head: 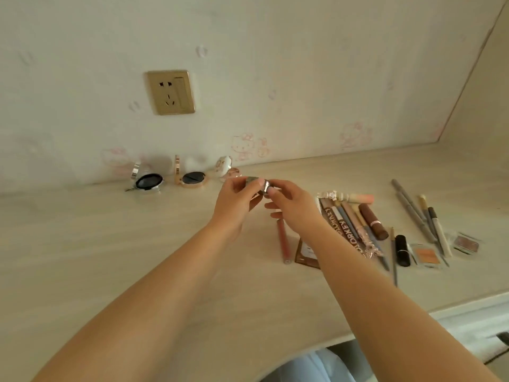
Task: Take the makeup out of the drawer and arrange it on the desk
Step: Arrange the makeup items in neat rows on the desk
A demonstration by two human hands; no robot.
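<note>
Both hands meet above the middle of the pale wooden desk (110,244). My left hand (234,202) and my right hand (292,208) pinch a small silver compact (260,183) between fingertips, held above the surface. Three open compacts stand by the wall: a silver one (147,179), a gold one (191,176) and a white patterned one (227,168). To the right lies a row of tubes and pencils (355,221), a pink tube (282,241), a black lipstick (402,249), an orange blush pan (427,255) and a brown pan (466,244).
A gold wall socket (170,92) sits on the wallpapered wall behind the desk. Grey pencils (416,213) lie at the far right. The desk's front edge curves inward near my body, with pale blue clothing (325,365) below it. A side panel rises at the right.
</note>
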